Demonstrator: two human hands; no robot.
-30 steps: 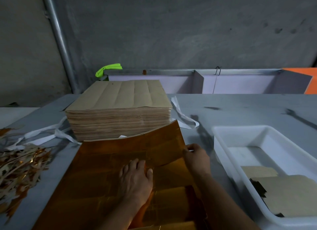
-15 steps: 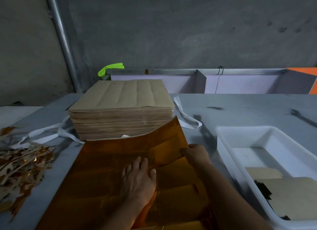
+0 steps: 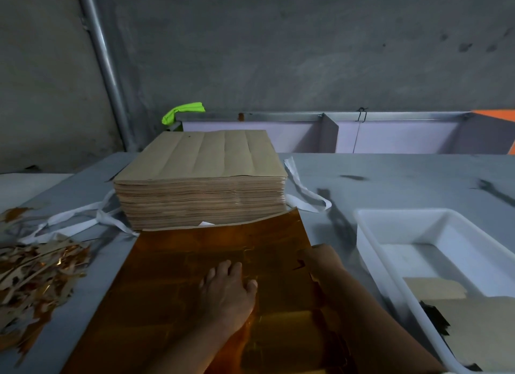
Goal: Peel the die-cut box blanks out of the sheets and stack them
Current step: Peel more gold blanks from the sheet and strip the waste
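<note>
A shiny orange-gold die-cut sheet [image 3: 195, 276] lies flat on the grey table in front of me, its far edge against a tall stack of brown sheets [image 3: 200, 178]. My left hand [image 3: 228, 293] presses flat on the middle of the gold sheet with straight fingers. My right hand [image 3: 323, 259] grips the sheet's right edge, where a small tear shows in the foil. Brown box blanks [image 3: 473, 326] lie in a white tray [image 3: 373, 234] to the right.
A heap of gold and brown scrap strips [image 3: 36, 279] lies at the left. White strapping bands [image 3: 72, 220] trail around the stack. Behind the table run a grey wall, a metal pipe [image 3: 106, 67] and white partitioned bins [image 3: 390, 134]. A neon-green cloth [image 3: 181, 111] sits there.
My right hand has slid nearer along the sheet's right edge, and a tear has opened there. My left hand has stayed pressed on the sheet.
</note>
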